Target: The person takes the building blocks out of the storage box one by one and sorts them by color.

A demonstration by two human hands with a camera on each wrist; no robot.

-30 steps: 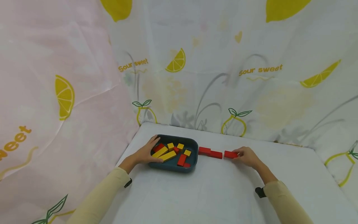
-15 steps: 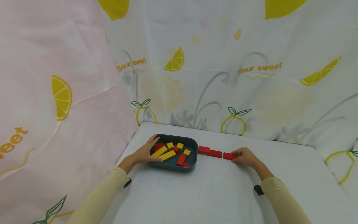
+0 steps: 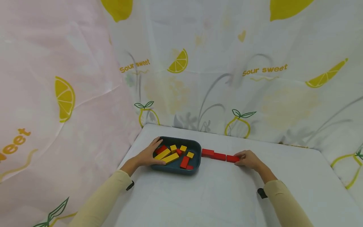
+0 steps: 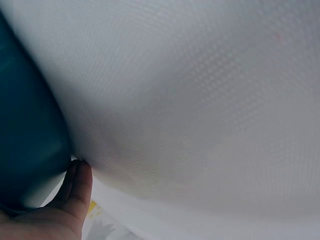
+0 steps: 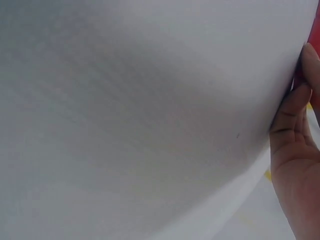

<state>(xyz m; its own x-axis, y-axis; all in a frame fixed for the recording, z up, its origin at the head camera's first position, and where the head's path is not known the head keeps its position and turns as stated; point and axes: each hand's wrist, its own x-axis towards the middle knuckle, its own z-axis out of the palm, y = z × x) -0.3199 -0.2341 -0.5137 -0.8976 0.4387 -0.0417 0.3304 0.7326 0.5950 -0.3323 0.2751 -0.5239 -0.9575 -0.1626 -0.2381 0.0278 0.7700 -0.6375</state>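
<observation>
Left hand (image 3: pixel 146 156) lies spread against a smooth, round-cornered tray (image 3: pixel 171 170); right hand (image 3: pixel 250 160) pinches an oblong red block (image 3: pixel 232 158).

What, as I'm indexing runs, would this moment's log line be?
left grip: touching tray; right grip: pinching red block; same row: two other red blocks; in tray: yellow blocks, red pieces
</observation>
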